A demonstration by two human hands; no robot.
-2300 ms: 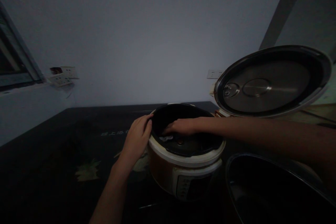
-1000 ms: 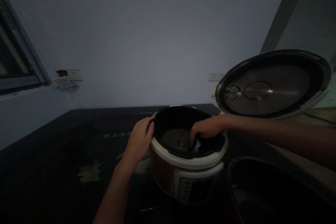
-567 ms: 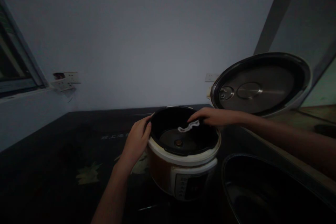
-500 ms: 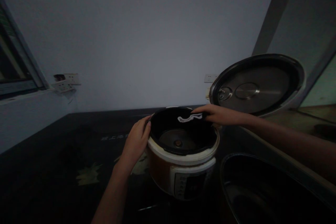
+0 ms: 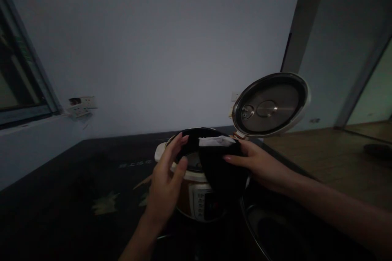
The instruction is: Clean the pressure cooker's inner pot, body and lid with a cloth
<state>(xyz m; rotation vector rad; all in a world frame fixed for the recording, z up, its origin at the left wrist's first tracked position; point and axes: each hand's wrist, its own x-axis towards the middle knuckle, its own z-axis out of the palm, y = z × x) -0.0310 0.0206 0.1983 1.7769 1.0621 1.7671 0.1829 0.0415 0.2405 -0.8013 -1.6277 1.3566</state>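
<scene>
A white and brown electric pressure cooker [image 5: 184, 191] stands on the dark counter, its inside dark and its control panel facing me. The hinged lid [image 5: 283, 104] is tilted up at the right. My right hand [image 5: 259, 163] grips a black cloth [image 5: 225, 171] with a white edge, which hangs in front of the cooker's right side and hides part of its opening and panel. At the cooker's left rim is my left hand [image 5: 167, 179], fingers and thumb apart, holding nothing; whether it touches the rim I cannot tell.
A dark pot [image 5: 252, 230] sits at the lower right, beside the cooker. The black glossy counter [image 5: 122, 187] carries a pale leaf-shaped pattern [image 5: 105, 204]. Behind it rises a pale wall with sockets [image 5: 88, 102]. A window [image 5: 21, 73] is at the left, wooden floor [image 5: 337, 151] at the right.
My right hand has drawn the cloth up out of the cooker's opening towards me, and more of it shows. My left hand has let go of the rim. The view has shifted a little.
</scene>
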